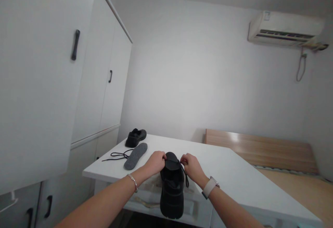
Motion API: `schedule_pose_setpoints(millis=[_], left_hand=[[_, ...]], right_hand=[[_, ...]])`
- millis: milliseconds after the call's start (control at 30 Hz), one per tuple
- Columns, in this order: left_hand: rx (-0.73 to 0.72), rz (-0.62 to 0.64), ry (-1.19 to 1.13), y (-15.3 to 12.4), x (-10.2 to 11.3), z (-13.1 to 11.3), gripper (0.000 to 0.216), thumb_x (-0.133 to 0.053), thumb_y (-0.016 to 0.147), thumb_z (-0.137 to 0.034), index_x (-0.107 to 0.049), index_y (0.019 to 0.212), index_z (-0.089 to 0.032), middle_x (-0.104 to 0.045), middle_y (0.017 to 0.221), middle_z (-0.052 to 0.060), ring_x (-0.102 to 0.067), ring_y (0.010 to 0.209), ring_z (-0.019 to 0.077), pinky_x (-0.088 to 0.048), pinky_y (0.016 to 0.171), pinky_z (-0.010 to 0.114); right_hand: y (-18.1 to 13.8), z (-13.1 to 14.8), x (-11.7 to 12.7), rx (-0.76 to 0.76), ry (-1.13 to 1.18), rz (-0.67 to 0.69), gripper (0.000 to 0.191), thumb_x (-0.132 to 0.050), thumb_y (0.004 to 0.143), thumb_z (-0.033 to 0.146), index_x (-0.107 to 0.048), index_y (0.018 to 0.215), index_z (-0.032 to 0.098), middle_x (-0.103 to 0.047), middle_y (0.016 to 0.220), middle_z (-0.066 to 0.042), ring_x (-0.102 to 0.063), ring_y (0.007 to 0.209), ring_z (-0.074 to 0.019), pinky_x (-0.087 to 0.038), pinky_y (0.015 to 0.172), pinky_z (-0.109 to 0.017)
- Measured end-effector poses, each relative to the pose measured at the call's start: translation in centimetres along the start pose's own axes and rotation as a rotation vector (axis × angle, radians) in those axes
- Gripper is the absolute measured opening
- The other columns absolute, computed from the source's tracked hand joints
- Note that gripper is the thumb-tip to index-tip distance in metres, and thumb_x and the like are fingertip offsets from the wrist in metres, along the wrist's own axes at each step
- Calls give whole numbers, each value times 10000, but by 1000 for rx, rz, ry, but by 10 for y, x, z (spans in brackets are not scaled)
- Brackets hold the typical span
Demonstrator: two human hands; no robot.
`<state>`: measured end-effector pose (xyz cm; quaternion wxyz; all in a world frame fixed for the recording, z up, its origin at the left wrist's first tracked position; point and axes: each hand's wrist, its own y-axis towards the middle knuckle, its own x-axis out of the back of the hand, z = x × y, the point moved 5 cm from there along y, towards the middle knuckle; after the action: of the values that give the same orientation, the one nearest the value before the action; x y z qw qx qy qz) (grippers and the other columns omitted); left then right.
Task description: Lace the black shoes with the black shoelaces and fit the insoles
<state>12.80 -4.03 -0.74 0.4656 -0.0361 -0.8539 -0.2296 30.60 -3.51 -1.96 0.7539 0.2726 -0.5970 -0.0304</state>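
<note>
A black lace-up shoe (172, 190) points away from me at the front edge of the white table, its heel towards me and its opening facing up. At the left side of its lacing, my left hand (156, 162) is closed in a pinch on the shoelace, fingertips against the shoe. My right hand (192, 166) pinches the black shoelace (186, 180) on the other side, and a loop of it hangs down below the fingers. Between the hands, the lace crosses above the shoe's tongue. The exact grip of the left fingertips is partly hidden.
A grey insole (136, 155), a loose black lace (118, 155) and a second black shoe (135, 137) lie on the left of the white table (223, 176). White cabinets (93, 82) stand at left. A wooden bed frame (260, 148) is at right, below an air conditioner (286, 28).
</note>
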Motion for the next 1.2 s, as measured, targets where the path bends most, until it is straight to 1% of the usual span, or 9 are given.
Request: schedule_pose_setpoints(millis=[133,333,500,633,800,1000,1100,1200], left_hand=[[6,-11,-14,1,0,0,191,-607,961,-310,-664,1027,-140,-686,1075,68,-658,999,215,-538,908,441],[-2,-33,-32,1,-1,6,183,-608,961,-307,-668,997,-138,-692,1051,63,-661,994,212,-537,907,437],[-14,-48,-33,-1,-3,13,178,-604,963,-302,-674,967,-138,-701,1027,58,-665,988,208,-535,914,434],[-18,-46,-17,-2,-4,12,176,-600,967,-299,-675,974,-141,-702,1044,60,-666,991,206,-535,918,431],[0,-7,34,1,-5,8,180,-603,964,-304,-671,999,-140,-694,1064,65,-661,1003,212,-539,911,434],[60,97,125,11,-4,-1,217,-630,947,-308,-649,1089,-145,-671,1107,73,-660,993,220,-556,872,424],[92,145,158,16,-1,-6,241,-637,942,-309,-637,1125,-153,-661,1130,77,-659,992,222,-562,856,415],[113,171,175,20,1,-9,256,-635,944,-311,-628,1151,-161,-653,1149,79,-658,991,222,-566,847,408]], right_hand=[[0,6,5,35,-43,-9,162,-608,958,307,-663,1000,161,-684,1048,-49,-661,937,-190,-555,843,-401],[-2,18,9,132,-80,5,145,-615,952,293,-666,1011,172,-670,1113,-59,-638,1027,-213,-535,894,-430],[0,18,9,110,-53,-13,141,-610,956,287,-667,1004,167,-678,1088,-54,-654,978,-197,-548,867,-409],[1,15,10,77,-30,-27,140,-607,957,287,-672,1006,173,-666,1149,-68,-634,1047,-212,-525,922,-436],[2,16,13,57,26,69,164,-606,960,307,-672,1018,169,-695,1061,-52,-667,962,-194,-550,873,-414],[8,23,28,-6,38,190,230,-594,965,360,-667,1002,145,-702,968,-34,-682,834,-173,-573,778,-373],[12,30,35,-9,5,261,263,-584,967,391,-666,996,142,-698,957,-32,-680,830,-178,-571,773,-372],[11,38,37,7,-43,344,230,-615,951,362,-663,1021,148,-695,1001,-41,-676,856,-180,-573,775,-373]])
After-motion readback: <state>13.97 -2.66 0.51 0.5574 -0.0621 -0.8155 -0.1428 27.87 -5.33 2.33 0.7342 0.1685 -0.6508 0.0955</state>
